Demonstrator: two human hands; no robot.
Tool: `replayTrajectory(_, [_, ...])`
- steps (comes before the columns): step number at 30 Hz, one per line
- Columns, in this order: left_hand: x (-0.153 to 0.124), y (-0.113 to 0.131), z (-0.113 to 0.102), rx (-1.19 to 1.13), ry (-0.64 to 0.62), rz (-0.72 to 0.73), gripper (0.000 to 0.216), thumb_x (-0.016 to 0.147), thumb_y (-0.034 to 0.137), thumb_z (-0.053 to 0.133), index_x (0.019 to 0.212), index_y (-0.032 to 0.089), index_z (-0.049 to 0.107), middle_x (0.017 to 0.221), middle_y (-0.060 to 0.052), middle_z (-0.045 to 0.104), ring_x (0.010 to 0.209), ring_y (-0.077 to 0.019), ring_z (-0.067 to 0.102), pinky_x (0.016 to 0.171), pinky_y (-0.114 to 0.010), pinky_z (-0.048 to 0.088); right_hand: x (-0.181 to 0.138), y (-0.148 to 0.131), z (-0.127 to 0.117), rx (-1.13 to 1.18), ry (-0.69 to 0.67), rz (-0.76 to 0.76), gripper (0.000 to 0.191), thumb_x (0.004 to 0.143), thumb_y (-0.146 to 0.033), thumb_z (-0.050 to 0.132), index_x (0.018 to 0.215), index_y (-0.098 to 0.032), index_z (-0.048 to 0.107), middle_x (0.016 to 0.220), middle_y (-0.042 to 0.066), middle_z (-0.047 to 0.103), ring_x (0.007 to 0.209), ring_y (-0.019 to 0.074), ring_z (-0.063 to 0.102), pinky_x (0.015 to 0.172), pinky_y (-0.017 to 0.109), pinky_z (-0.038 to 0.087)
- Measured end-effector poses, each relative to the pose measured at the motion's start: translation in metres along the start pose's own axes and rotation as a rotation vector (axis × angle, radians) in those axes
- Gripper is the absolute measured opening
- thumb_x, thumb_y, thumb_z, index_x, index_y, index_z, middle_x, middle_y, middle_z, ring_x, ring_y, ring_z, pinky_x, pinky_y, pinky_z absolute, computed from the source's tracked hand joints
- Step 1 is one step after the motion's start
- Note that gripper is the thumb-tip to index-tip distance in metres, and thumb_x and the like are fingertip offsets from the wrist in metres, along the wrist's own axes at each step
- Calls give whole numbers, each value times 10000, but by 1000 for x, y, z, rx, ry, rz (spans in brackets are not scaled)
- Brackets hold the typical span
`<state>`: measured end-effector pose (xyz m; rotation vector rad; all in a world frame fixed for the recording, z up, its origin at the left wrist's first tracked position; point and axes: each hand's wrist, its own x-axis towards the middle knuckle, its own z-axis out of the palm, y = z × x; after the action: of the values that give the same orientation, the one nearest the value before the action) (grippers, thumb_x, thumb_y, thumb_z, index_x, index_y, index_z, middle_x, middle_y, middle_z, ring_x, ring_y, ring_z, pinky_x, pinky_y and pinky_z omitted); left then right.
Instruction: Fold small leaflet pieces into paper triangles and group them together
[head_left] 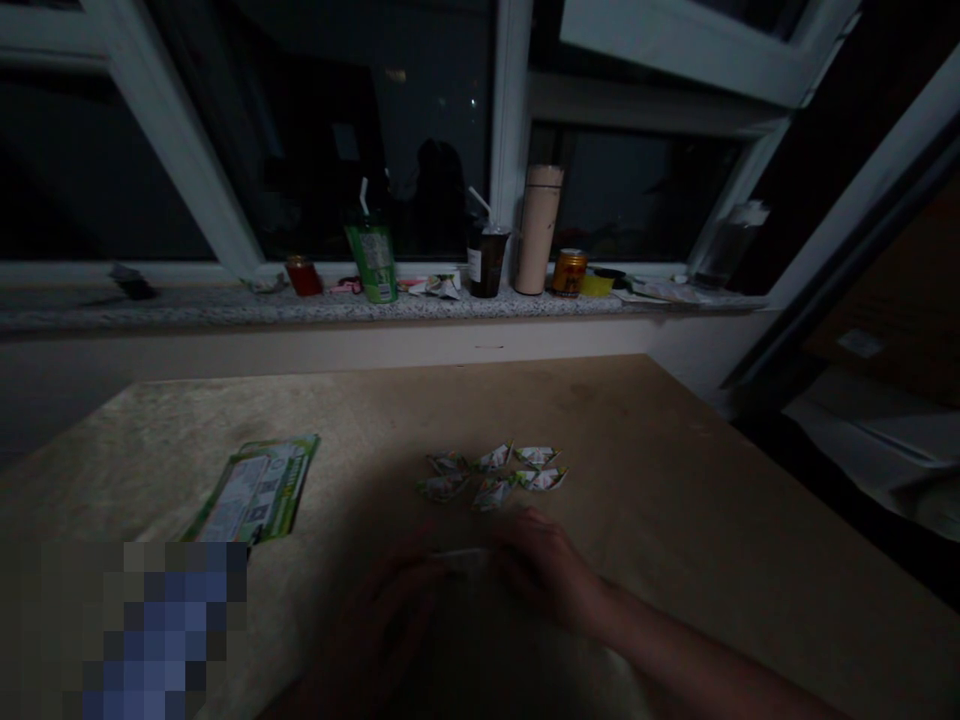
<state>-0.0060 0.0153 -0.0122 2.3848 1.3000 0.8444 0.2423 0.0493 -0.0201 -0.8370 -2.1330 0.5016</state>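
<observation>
In deep shadow at the table's near side, my left hand (394, 590) and my right hand (551, 570) face each other. Between them runs the pale edge of a thin piece of paper (465, 553), its ends covered by curled fingers; the rest is too dark to make out. Just beyond my hands lie several small folded paper pieces, printed white and green, in two short rows. Among them are a front-row piece (491, 492) and a back-row piece (537, 457), both with pointed ends.
Green-and-white printed packets (259, 490) lie at the left on the wooden table (645, 440). Along the granite windowsill (427, 309) stand a green can (373, 262) with a straw, a dark cup (487, 262), a pink flask (538, 230) and a gold can (569, 273). A blurred blue area fills the lower left.
</observation>
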Motion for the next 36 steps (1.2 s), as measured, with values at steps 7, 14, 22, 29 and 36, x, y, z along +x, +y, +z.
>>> replayTrajectory(7, [-1,-5,6,66,25,130,275,941,208,442,1189,265,545,1381,-45,464,1186,-214,527,958,-324,478,1,-5,3,268,-43,307,117,890,-183,500,916,-186,614,814,31,661,719,148,602,619,232,448])
replayTrajectory(14, [4,1,4,186,-243,262,568,856,160,516,1391,278,365,1451,-25,401,1297,-247,394,1050,-414,373,2,-1,6,64,-41,303,201,801,-38,570,902,-183,665,862,39,697,838,193,613,775,310,405])
replayTrajectory(22, [10,8,0,191,-589,378,822,861,346,602,1503,267,94,1551,-52,117,1388,-301,193,1103,-539,192,1,2,11,-17,-51,263,160,864,-83,568,925,-207,648,904,13,694,855,179,608,791,311,380])
replayTrajectory(29, [9,6,6,225,-583,364,880,846,414,639,1503,270,72,1546,-54,125,1385,-313,198,1090,-533,244,0,-2,14,-259,-103,266,123,806,-145,653,915,-200,633,901,35,635,882,214,551,785,336,382])
replayTrajectory(36, [8,14,1,285,-546,340,808,856,339,613,1500,260,132,1542,-31,171,1377,-270,250,1099,-464,281,2,-8,16,-486,-175,193,88,848,-182,621,935,-199,626,906,46,622,891,221,542,800,349,388])
